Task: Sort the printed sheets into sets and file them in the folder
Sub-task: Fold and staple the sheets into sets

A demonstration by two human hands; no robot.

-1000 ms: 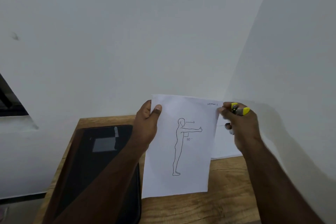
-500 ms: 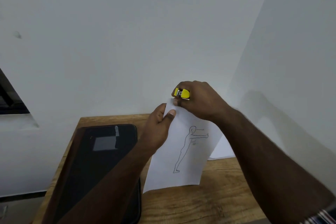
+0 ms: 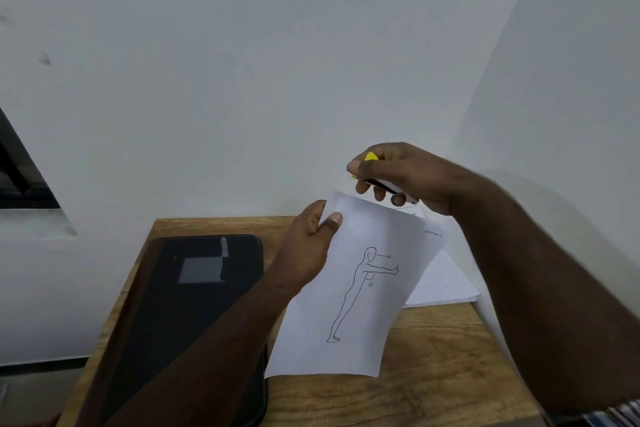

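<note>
Stapler [image 3: 372,163] now lifted, half hidden

The right hand [image 3: 398,173] covers most of the yellow stapler [image 3: 371,157]. Toward four o'clock, the printed sheet [image 3: 346,288] hides part of the paper stack [image 3: 443,284]. Its corner lettering is unreadable.

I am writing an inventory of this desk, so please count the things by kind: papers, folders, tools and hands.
Held printed sheet, with the figure drawing, pinched by the left hand: 1
Paper stack lying on the wooden table: 1 stack; its sheets cannot be counted
Black folder: 1
Yellow stapler in the right hand: 1
Hands, left hand and right hand: 2
Total: 6
</note>
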